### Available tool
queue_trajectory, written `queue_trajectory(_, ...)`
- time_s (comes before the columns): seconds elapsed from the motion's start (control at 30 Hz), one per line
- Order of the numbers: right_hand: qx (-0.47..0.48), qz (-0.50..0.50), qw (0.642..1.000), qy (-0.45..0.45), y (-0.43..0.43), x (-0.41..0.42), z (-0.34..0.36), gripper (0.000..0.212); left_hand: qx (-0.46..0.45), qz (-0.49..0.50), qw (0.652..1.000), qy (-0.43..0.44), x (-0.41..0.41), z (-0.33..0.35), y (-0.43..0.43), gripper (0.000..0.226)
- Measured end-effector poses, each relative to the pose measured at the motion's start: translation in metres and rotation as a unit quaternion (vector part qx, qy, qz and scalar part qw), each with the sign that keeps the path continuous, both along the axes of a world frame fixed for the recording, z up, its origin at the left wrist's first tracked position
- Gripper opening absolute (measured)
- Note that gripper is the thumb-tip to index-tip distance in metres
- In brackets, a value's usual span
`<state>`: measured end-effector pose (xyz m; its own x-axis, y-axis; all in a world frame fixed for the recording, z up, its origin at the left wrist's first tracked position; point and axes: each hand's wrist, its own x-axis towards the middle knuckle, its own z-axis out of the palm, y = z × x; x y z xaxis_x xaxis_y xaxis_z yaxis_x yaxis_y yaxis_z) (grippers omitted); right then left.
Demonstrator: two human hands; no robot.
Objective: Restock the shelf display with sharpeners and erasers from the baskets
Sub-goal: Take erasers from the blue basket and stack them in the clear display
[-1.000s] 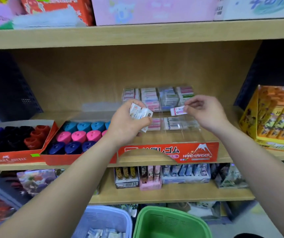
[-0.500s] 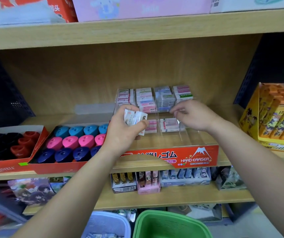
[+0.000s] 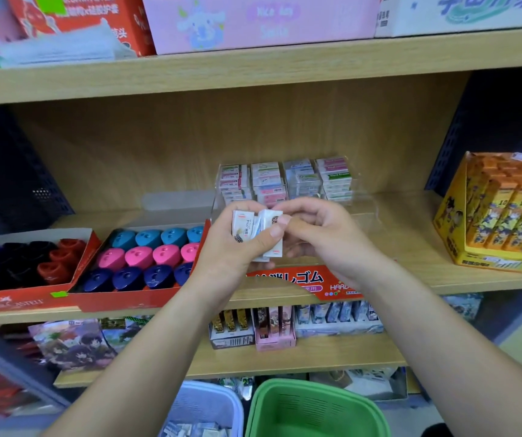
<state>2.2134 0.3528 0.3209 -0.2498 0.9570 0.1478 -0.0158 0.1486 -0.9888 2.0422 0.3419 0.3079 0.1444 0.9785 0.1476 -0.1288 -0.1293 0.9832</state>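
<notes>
My left hand (image 3: 228, 250) grips a small bunch of white wrapped erasers (image 3: 247, 228) in front of the clear eraser display (image 3: 360, 216) on the middle shelf. My right hand (image 3: 319, 234) has come across to that bunch and its fingertips pinch the rightmost eraser (image 3: 272, 220). Stacks of erasers (image 3: 284, 182) fill the display's back row. Its red front label (image 3: 297, 280) shows below my hands. Left of it a red tray (image 3: 120, 299) holds blue, pink and navy sharpeners (image 3: 146, 257).
Another red tray (image 3: 7, 302) of dark and red sharpeners stands far left. An orange box of pencil packs (image 3: 493, 216) stands at the shelf's right end. Below are a green basket (image 3: 316, 408) and a pale blue basket (image 3: 202, 408) with erasers inside.
My right hand set an eraser into the display's front row, then drew back left to the bunch held in my left hand. The camera has moved closer.
</notes>
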Motion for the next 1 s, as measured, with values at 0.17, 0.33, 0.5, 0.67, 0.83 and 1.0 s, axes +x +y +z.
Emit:
queue_trajectory(0.17,-0.055,0.001,0.998,0.037,-0.01,-0.007,-0.003,0.012,-0.013,-0.007,1.0,-0.023,-0.003,-0.002,-0.007,0.041)
queue_trajectory(0.33,-0.038,-0.059,0.997,-0.009,-0.017,-0.001,-0.014,0.015,-0.029,0.017,0.999,0.028,-0.006,-0.011,-0.01,0.024)
queue_trajectory(0.5,-0.026,-0.102,0.994,-0.034,-0.007,0.027,-0.023,0.016,0.01,0.059,0.994,0.087,-0.016,-0.007,-0.008,0.025)
queue_trajectory(0.67,-0.042,-0.095,0.994,-0.041,0.012,0.038,-0.01,0.032,0.042,0.113,0.984,0.133,-0.035,-0.002,0.006,0.025)
queue_trajectory(0.83,0.016,-0.133,0.987,-0.083,0.044,0.022,0.005,0.02,0.038,0.13,0.982,0.135,-0.053,0.001,0.017,0.025)
queue_trajectory(1.0,0.029,-0.129,0.984,-0.115,0.071,0.003,0.007,0.018,0.04,0.162,0.973,0.159,-0.071,0.006,0.022,0.026)
